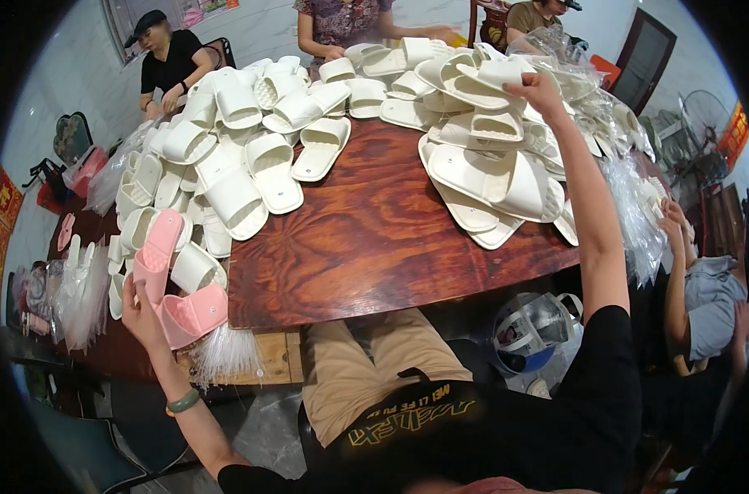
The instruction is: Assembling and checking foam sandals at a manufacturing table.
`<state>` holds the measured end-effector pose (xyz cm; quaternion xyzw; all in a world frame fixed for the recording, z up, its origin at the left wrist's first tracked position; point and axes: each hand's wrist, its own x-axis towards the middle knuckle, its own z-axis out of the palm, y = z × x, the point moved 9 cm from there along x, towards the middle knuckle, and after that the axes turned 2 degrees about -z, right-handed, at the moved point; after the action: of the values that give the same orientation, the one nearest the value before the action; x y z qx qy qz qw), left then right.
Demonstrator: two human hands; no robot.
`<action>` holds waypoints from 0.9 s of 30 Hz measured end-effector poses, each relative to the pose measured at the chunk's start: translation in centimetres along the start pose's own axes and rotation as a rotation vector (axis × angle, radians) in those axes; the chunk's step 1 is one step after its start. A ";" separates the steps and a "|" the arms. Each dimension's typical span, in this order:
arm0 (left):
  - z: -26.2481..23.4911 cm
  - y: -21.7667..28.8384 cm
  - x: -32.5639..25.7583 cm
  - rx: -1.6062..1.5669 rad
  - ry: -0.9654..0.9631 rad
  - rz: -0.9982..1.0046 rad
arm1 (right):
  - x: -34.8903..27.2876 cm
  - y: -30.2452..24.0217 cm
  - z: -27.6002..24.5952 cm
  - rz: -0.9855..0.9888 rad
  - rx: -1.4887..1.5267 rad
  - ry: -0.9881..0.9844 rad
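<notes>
My left hand (pixel 142 314) is at the table's left front corner, its fingers closed on the edge of a pink slipper (pixel 162 243). A second pink slipper (pixel 195 314) lies just below and right of it, against the same hand. My right arm reaches far across to the right-hand pile, where my right hand (pixel 539 92) pinches the end of a white slipper (pixel 504 74). Under it sit more white slippers, stacked loosely; a large one (pixel 506 181) rests on top at the near side. Another heap of white slippers (pixel 234 193) covers the left side.
Bare reddish-brown wood (pixel 366 222) shows between the two piles. Clear plastic bags (pixel 634 206) lie along the right, with more bags (pixel 82 292) at the left. Thin plastic strands (pixel 226 356) hang off the front corner. Several people sit around the table. A clear-and-blue bucket (pixel 535 329) stands below.
</notes>
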<state>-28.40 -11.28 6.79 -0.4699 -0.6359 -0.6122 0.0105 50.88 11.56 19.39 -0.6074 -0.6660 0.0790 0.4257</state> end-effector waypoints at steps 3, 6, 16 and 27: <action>3.0 6.0 -1.7 -0.060 -0.123 -0.001 | 1.2 -0.9 -1.5 0.033 0.229 0.045; 7.5 9.2 -4.5 -0.158 -0.387 -0.057 | 1.6 -3.9 -1.9 0.024 0.338 0.024; 22.5 17.1 -13.9 -0.368 -0.940 -0.127 | -2.9 -16.3 -1.4 -0.059 0.690 -0.115; 25.1 20.4 -15.4 -0.886 -0.859 -0.443 | -18.2 -22.9 7.7 0.201 1.089 -0.296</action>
<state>6.73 -4.38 7.09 -0.4903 -0.3527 -0.5615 -0.5655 26.96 -6.94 20.30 -0.3434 -0.5208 0.5350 0.5698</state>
